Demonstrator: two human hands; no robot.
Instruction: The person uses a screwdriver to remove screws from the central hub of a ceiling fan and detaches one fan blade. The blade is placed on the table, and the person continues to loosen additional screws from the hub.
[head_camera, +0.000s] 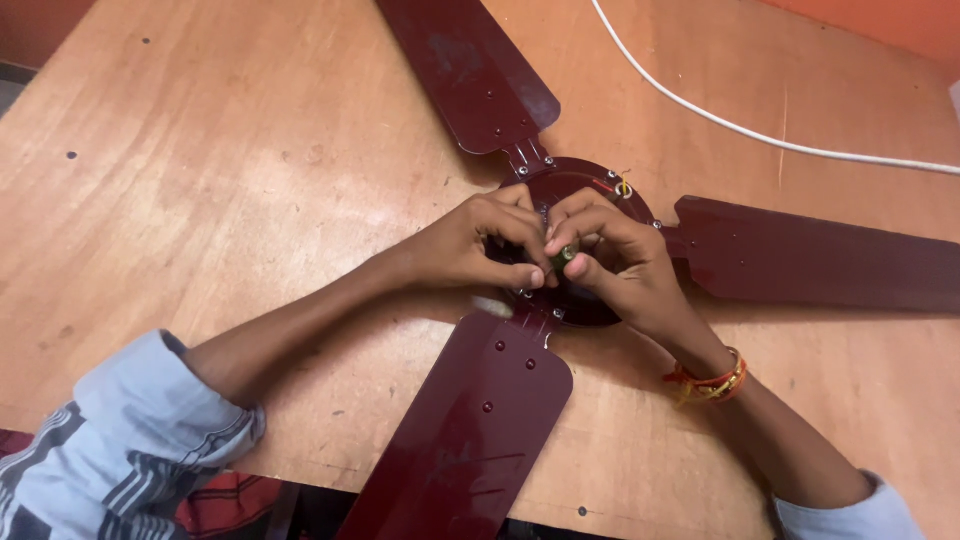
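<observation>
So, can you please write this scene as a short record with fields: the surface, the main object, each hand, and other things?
surface: wooden table, scuffed and stained
main object: dark red ceiling fan, hub lying flat, three blades spread out
near blade: blade pointing toward the person, past the table edge
left hand: left hand over the hub, fingers curled
right hand: right hand over the hub, pinching a small green part with the left
wrist: orange thread band on the right wrist
other: white cable across the far table

No packages, labels, signs or screens appear anywhere in this view, whether near or far, left or right, across the scene.
</observation>
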